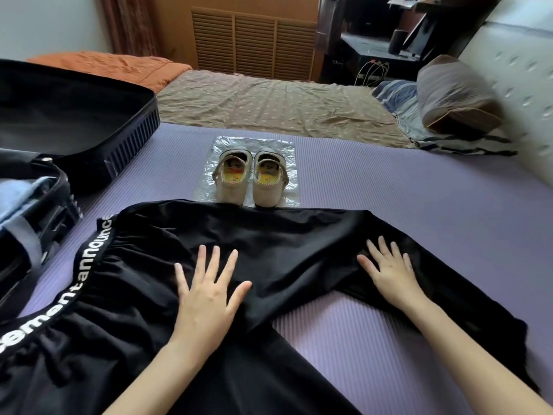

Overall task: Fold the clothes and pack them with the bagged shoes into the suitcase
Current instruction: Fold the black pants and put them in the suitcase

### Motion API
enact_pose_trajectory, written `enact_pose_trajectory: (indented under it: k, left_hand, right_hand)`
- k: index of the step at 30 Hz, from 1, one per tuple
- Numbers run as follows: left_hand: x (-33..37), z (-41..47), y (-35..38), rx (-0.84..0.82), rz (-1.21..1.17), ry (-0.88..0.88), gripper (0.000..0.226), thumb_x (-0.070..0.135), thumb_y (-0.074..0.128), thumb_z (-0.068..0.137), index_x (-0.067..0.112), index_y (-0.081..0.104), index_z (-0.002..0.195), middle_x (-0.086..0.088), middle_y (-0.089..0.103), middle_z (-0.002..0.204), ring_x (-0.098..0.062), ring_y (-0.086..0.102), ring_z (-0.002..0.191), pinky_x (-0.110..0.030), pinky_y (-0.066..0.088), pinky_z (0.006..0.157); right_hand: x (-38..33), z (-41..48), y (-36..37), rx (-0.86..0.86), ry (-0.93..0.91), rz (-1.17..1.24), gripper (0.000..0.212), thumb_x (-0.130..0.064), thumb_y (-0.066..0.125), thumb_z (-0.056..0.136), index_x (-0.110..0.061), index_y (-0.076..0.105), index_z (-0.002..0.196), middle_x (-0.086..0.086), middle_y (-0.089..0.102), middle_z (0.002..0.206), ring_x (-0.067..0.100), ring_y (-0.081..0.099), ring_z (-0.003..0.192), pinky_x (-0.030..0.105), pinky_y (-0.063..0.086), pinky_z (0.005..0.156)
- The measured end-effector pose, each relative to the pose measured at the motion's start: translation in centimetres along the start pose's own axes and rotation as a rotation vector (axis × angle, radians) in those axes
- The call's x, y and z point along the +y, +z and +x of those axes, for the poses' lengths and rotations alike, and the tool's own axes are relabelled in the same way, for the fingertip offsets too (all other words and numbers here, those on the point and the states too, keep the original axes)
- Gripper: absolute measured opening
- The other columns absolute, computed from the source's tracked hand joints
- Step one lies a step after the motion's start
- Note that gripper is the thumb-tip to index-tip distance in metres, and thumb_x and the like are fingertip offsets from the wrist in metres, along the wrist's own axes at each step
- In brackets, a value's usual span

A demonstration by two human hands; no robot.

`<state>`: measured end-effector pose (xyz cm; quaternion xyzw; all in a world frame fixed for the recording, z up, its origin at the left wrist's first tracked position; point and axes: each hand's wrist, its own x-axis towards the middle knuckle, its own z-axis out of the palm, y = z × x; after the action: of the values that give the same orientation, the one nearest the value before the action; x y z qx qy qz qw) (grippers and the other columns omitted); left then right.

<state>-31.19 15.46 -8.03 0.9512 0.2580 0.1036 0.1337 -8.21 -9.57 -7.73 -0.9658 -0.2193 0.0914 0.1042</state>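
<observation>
Black trousers (269, 235) with a white-lettered waistband (89, 259) lie spread on the purple mat (419, 205), their legs splayed toward me. My left hand (206, 292) presses flat on the crotch area, fingers spread. My right hand (389, 271) lies flat on the right leg. A pair of beige shoes (250, 178) stands on a clear plastic bag (254, 145) just beyond the trousers. The open black suitcase (89, 121) sits at the left, with light blue folded clothing (18, 199) in its near half.
Beyond the mat lies a brown sheet (269, 103) and an orange blanket (104, 67). A brown pillow (454, 94) and striped bedding (419, 124) sit at the right by the padded headboard (514, 70). A wooden radiator cover (254, 43) stands behind.
</observation>
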Motion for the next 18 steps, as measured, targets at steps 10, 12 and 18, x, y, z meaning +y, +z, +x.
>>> enact_pose_trajectory:
  k: [10, 12, 18]
  left_hand:
    - [4.1, -1.0, 1.3, -0.075, -0.040, 0.154, 0.091, 0.072, -0.011, 0.083, 0.025, 0.041, 0.141, -0.006, 0.030, 0.152, -0.020, 0.010, 0.144, -0.044, 0.002, 0.115]
    - [6.3, -0.8, 1.6, -0.089, -0.127, 0.212, 0.103, 0.080, -0.020, 0.069, 0.029, 0.022, 0.148, 0.003, 0.006, 0.156, -0.010, -0.009, 0.143, -0.035, -0.010, 0.113]
    - [11.7, 1.4, 3.3, -0.087, -0.176, 0.384, 0.066, 0.046, 0.048, 0.093, 0.027, 0.020, 0.149, 0.003, 0.015, 0.157, -0.010, 0.009, 0.145, -0.028, 0.006, 0.116]
  right_hand:
    - [1.7, -2.9, -2.7, 0.107, -0.089, 0.373, 0.066, -0.054, 0.038, 0.091, -0.029, 0.022, 0.150, -0.005, 0.011, 0.159, 0.011, 0.008, 0.146, 0.036, -0.001, 0.118]
    - [3.4, -4.4, -3.8, 0.235, -0.006, 0.322, 0.058, -0.044, 0.051, 0.093, -0.024, 0.035, 0.146, 0.000, 0.021, 0.157, 0.017, 0.018, 0.145, 0.038, 0.006, 0.117]
    - [11.7, -8.6, -5.6, 0.087, 0.459, 0.269, 0.085, -0.054, 0.064, 0.082, -0.012, 0.030, 0.148, 0.011, 0.033, 0.151, 0.031, 0.022, 0.140, 0.043, 0.020, 0.114]
